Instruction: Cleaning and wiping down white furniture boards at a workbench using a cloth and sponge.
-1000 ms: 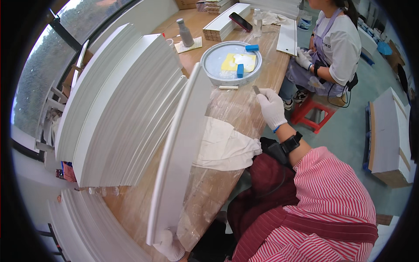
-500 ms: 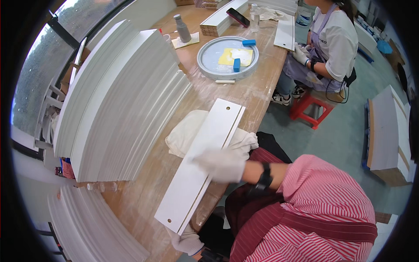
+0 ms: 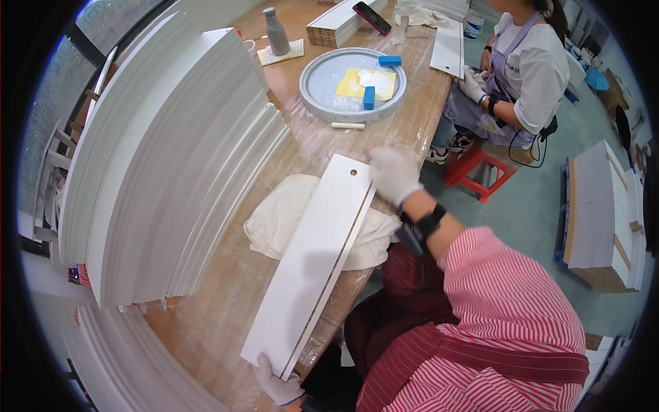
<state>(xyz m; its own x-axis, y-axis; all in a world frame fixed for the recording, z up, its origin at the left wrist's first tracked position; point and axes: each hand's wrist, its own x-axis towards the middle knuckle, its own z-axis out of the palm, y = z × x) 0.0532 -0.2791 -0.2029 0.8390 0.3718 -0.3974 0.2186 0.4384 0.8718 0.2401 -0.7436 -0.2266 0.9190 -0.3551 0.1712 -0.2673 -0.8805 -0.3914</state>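
A long white board [image 3: 312, 257] with a small hole near its far end lies flat across a crumpled white cloth [image 3: 281, 220] on the wooden table [image 3: 302, 147]. My right hand [image 3: 393, 175], in a white glove, grips the board's far right edge. My left hand [image 3: 276, 382], also gloved, holds the board's near end at the table's front edge. A thin groove line runs along the board's right side.
A tall stack of white boards [image 3: 165, 151] fills the table's left. Beyond lies a round grey tray [image 3: 316, 96] with a yellow cloth and blue blocks, then a grey bottle [image 3: 276, 31]. A seated person [image 3: 522, 69] works at the far right; more boards [image 3: 600, 206] stand on the floor.
The board was upright on its edge, then came down flat on the cloth. My right hand slid from the board's middle to its far end; my left hand holds the near end.
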